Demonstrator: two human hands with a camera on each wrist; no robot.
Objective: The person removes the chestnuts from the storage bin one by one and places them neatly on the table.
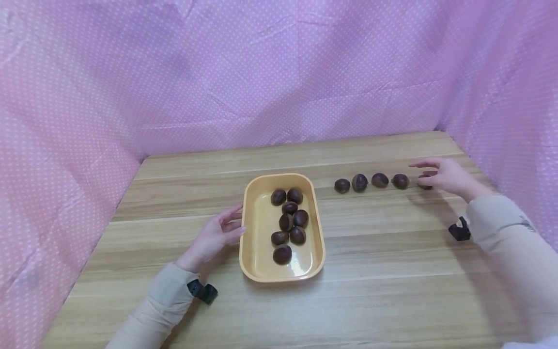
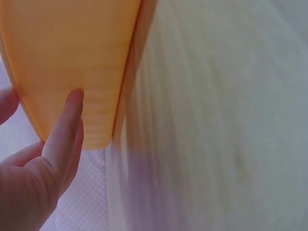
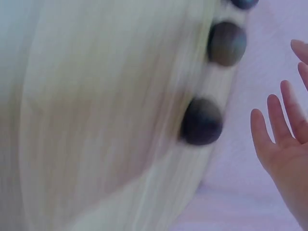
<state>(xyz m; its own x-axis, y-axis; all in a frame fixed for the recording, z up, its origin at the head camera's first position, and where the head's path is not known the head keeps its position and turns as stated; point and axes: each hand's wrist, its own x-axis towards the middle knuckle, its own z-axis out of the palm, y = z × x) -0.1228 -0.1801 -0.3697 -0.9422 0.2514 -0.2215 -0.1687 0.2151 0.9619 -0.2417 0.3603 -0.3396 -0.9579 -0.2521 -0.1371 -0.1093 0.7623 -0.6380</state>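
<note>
A yellow rectangular tray stands on the table with several dark brown chestnuts inside. My left hand is at its left side. In the left wrist view, fairly straight fingers lie against the tray's outer wall, and the thumb is by the rim. To the right of the tray, several chestnuts form a row. Over the row's right end hovers my right hand, partly covering the last chestnut. The right wrist view shows its fingers spread and holding nothing, apart from the nearest chestnut.
The wooden table carries the tray and the row. Pink dotted cloth hangs behind it and along both sides. A dark wrist device sits at the left cuff, and another at the right.
</note>
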